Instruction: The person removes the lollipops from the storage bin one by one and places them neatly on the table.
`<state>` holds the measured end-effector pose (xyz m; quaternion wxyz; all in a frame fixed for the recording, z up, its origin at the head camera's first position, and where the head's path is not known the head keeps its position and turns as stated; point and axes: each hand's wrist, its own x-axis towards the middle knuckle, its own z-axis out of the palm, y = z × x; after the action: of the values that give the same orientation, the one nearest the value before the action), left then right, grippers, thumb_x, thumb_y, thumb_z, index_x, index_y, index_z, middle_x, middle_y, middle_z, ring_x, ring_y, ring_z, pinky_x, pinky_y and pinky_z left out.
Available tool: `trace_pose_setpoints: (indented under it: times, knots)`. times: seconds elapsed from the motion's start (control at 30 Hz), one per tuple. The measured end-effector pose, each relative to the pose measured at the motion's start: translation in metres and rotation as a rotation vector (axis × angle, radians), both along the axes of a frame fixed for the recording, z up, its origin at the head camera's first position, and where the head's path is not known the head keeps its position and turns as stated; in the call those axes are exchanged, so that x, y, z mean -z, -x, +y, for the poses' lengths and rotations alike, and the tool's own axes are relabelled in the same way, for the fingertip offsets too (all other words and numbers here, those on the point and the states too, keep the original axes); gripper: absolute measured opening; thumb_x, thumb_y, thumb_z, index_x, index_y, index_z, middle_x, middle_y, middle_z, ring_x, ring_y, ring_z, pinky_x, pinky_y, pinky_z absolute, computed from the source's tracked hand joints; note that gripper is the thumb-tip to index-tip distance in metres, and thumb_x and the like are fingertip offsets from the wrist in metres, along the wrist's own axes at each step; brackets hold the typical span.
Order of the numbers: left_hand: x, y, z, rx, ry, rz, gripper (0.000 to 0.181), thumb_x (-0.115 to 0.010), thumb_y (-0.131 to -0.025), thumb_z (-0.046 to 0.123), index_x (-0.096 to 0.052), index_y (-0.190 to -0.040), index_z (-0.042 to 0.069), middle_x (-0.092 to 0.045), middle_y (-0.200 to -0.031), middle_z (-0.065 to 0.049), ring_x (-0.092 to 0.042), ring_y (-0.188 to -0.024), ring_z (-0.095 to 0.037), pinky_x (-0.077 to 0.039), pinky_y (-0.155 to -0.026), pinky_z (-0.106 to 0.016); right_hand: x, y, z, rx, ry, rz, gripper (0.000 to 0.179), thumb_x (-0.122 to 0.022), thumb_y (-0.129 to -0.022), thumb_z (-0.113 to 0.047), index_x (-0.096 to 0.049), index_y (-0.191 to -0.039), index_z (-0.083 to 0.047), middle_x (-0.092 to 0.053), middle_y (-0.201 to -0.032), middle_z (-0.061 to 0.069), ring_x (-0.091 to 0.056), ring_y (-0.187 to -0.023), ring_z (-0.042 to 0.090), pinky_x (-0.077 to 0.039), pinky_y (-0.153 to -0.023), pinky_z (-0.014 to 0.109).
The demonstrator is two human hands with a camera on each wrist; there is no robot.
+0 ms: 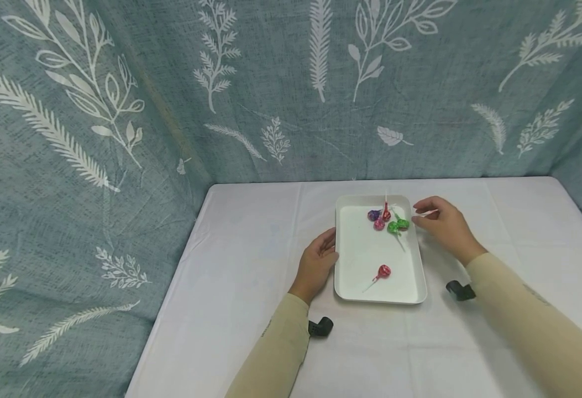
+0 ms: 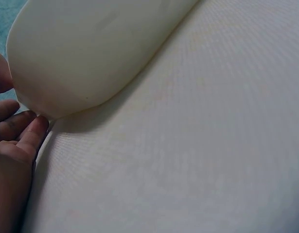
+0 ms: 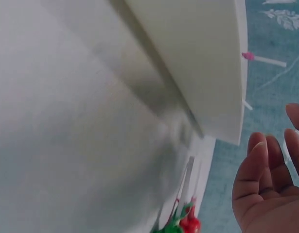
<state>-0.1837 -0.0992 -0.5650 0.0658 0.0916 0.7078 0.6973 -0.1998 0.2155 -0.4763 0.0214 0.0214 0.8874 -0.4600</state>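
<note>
A shallow white tray sat on the table, right of the middle as I looked on, between the person's two hands. The left hand touched the tray's left side, its fingers against the outer wall and the thumb a little apart from them; none of its fingers reached over the rim to the inside. The right hand was just beside the far part of the tray's right side, its fingers bent, with a gap between them and the thumb. I couldn't tell whether its tips met the rim.

Most of the lollipops in the tray lay bunched toward the far end: a purple lollipop, a pink lollipop close against it, a red one with its stick pointing to the far rim, and two green lollipops on the side nearer the right hand. Another red lollipop lay well apart, toward the near end, its stick slanting to the near left.

Both arms wore beige sleeves, and a black piece stuck out by each wrist. A white cloth covered the table. Behind it and down its left side hung a blue-green curtain printed with white leaves and sprigs.
</note>
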Motion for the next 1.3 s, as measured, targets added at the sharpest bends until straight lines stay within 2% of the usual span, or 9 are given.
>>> trace_pose_setpoints:
  times: [0.23,0.43,0.7,0.9,1.3]
  knots:
    - [0.000,0.001,0.000,0.008,-0.023,0.003,0.058,-0.058,-0.101,-0.004,-0.053,-0.159,0.002,-0.060,-0.155,-0.007,-0.060,-0.138,-0.018,-0.050,-0.114,-0.029,-0.004,0.005,-0.012,-0.018,-0.004,-0.010,0.041,-0.069,-0.108,-0.017,-0.060,-0.142,0.005,-0.061,-0.136,0.026,-0.060,-0.121,0.042,-0.055,-0.097,0.055]
    - [0.001,0.002,0.001,0.008,-0.019,0.008,0.058,-0.058,-0.101,-0.003,-0.053,-0.159,0.002,-0.059,-0.156,-0.009,-0.060,-0.139,-0.020,-0.050,-0.114,-0.029,-0.006,0.009,-0.019,-0.019,-0.020,-0.010,0.039,-0.071,-0.107,-0.018,-0.062,-0.140,0.002,-0.063,-0.134,0.023,-0.062,-0.119,0.040,-0.055,-0.095,0.053]
    - [0.000,0.002,0.002,0.000,-0.006,0.017,0.058,-0.058,-0.101,-0.003,-0.054,-0.158,0.003,-0.060,-0.154,-0.009,-0.061,-0.137,-0.020,-0.050,-0.114,-0.029,0.003,0.013,-0.027,-0.037,0.031,-0.028,0.038,-0.072,-0.106,-0.018,-0.064,-0.138,0.001,-0.063,-0.135,0.021,-0.062,-0.119,0.037,-0.056,-0.096,0.049]
    - [0.000,0.002,0.002,-0.007,0.005,0.013,0.057,-0.059,-0.102,-0.003,-0.055,-0.158,0.004,-0.061,-0.154,-0.009,-0.061,-0.137,-0.020,-0.051,-0.113,-0.028,0.005,0.014,-0.033,-0.062,0.027,-0.031,0.036,-0.072,-0.106,-0.016,-0.064,-0.137,0.000,-0.064,-0.135,0.021,-0.061,-0.121,0.038,-0.057,-0.099,0.053]
    - [0.001,0.003,0.005,-0.012,-0.014,0.010,0.057,-0.059,-0.102,-0.003,-0.054,-0.158,0.003,-0.060,-0.155,-0.010,-0.061,-0.137,-0.022,-0.051,-0.113,-0.029,-0.005,0.024,-0.038,-0.066,0.009,-0.030,0.036,-0.069,-0.108,-0.018,-0.063,-0.139,0.000,-0.064,-0.134,0.020,-0.062,-0.118,0.037,-0.059,-0.095,0.048]
